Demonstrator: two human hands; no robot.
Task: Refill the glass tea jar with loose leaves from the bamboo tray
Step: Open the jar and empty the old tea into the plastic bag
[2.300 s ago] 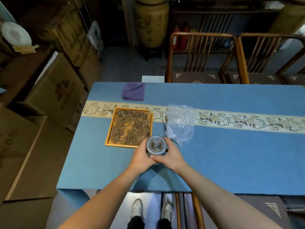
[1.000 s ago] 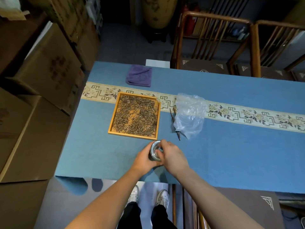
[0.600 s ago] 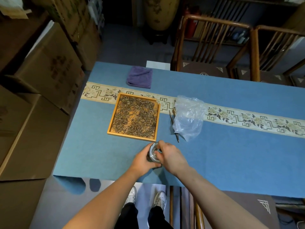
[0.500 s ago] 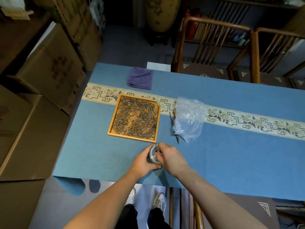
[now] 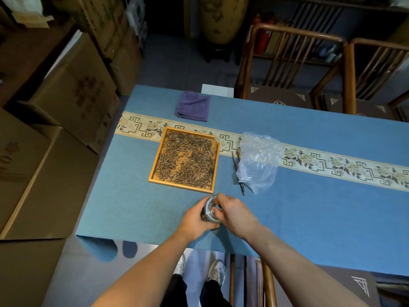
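Down at the lower centre of the frame, the glass tea jar [image 5: 210,210] stands on the blue-clothed desk [image 5: 309,213], just below the near right corner of the bamboo tray [image 5: 157,159]. The left hand [image 5: 194,219] wraps the jar's side, fingers curled round the glass. The right hand [image 5: 234,214] sits over the top, its fingers pinching what looks like the lid knob, though the hand hides most of it and I cannot tell whether the lid is already loose.

So where does the job stand? Early, by my reading. The loose leaves [image 5: 188,160] lie spread across the tray, apparently untouched, and nothing dark shows through the bit of jar visible between the hands. Opening the jar looks like the step in hand. Left to do: lid off, leaves carried or tipped across, lid back on.

To the right of the tray lie a thin dark tool [image 5: 238,171] and a crumpled clear plastic bag [image 5: 257,161], just beside each other. A folded purple cloth [image 5: 192,106] rests at the upper middle of the desk.

Writing? The cardboard boxes [image 5: 75,94] at the left carry dark printed marks, too blurred to read. No brand or label shows on jar, tray or bag.
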